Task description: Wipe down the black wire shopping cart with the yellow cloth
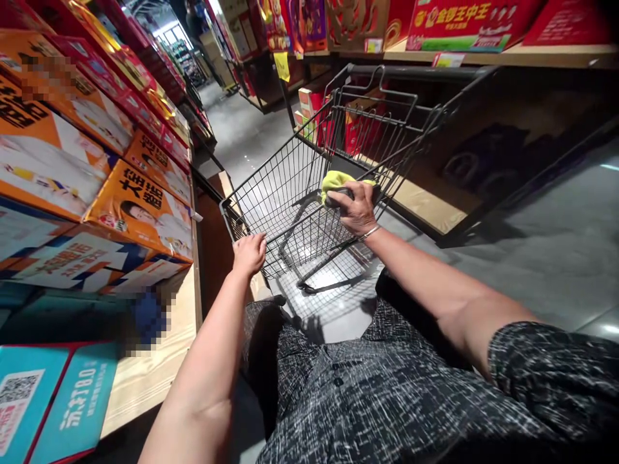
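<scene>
A black wire shopping cart (275, 187) stands in front of me, its thick handle bar at the far side. My left hand (250, 253) is closed around the near top rim of the basket, close to its left corner. My right hand (358, 209) grips a yellow-green cloth (337, 180) and holds it at the near top rim, farther right. The cloth is bunched up, with part of it hidden under the fingers; a dark grey patch shows beside them. Through the wire mesh the basket floor looks bare.
Orange boxes (140, 203) are stacked on a wooden shelf (145, 380) close on my left, with a turquoise box (80, 393) nearer. Behind the cart, red boxes (464, 24) line another shelf. A low wooden shelf board (430, 216) lies right of the cart. Grey floor (546, 258) stretches right.
</scene>
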Demonstrator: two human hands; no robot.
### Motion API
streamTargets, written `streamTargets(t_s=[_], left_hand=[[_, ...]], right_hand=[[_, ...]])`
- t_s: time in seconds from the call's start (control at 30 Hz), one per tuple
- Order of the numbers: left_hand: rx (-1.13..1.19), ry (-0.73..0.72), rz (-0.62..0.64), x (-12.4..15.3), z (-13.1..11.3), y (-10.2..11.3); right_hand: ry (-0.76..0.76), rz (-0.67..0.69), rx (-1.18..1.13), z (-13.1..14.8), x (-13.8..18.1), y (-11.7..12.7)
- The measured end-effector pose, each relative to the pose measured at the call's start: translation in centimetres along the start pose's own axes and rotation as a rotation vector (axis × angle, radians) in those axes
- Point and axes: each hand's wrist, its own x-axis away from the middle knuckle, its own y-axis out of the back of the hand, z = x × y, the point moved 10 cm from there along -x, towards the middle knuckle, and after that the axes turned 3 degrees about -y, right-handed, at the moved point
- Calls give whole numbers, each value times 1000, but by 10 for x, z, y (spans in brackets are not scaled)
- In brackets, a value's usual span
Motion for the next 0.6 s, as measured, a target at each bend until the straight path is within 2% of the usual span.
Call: streamTargets(t_s=[0.07,0.13,0.23,0.3,0.37,0.43,0.6], left_hand=[[65,-32,13,-4,-26,-5],[80,17,19,-7,-40,-11],[35,78,19,-8,-41,-17],[44,52,36,-8,-36,-20],[76,32,32,-9,-26,-21],[102,45,4,-10,-13,-19],[147,50,-31,-17,3,-17]], right_hand=[[8,82,19,32,2,-13],[121,234,27,83,9,-36],[288,348,38,145,17,-56],[349,374,69,159,15,-59],[399,383,108,152,10,-56],[407,378,152,126,1,-48],[299,299,242,15,-36,-8]])
